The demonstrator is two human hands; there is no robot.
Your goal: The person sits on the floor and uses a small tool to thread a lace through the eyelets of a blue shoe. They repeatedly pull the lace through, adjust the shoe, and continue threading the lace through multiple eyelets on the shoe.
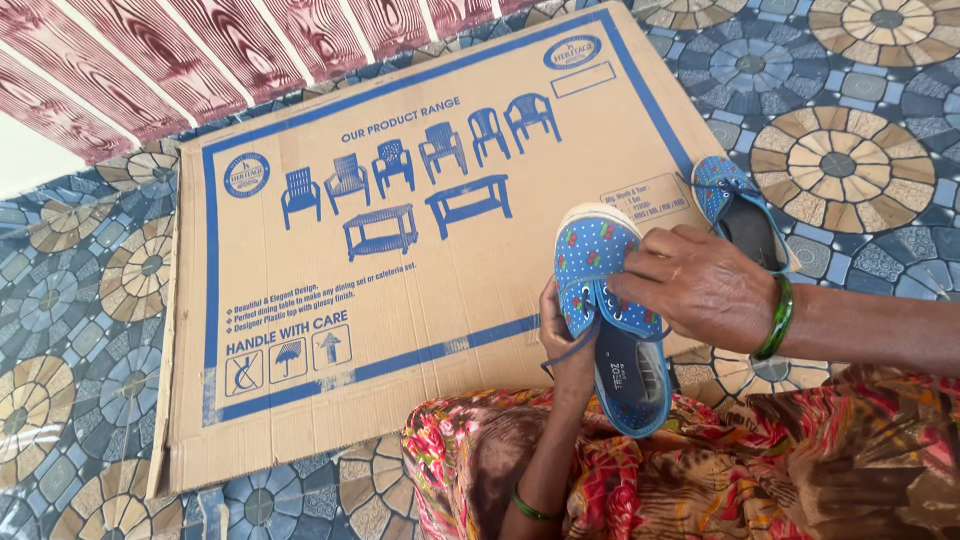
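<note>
Both hands (640, 310) grip blue shoe (605, 300); second shoe (735, 205) on cardboard (420, 260)

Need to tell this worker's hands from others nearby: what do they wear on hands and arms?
Both arms are bare, with no sleeves or gloves. The right hand has a glossy green bangle at the wrist. The left hand has a thinner green bangle lower on the forearm.

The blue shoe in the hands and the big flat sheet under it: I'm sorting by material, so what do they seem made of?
The blue shoe, held by the left hand and right hand, looks like matte woven fabric with printed dots and a pale, probably rubber, sole edge. The flat sheet looks like brown corrugated cardboard, dull with blue print and creases.
</note>
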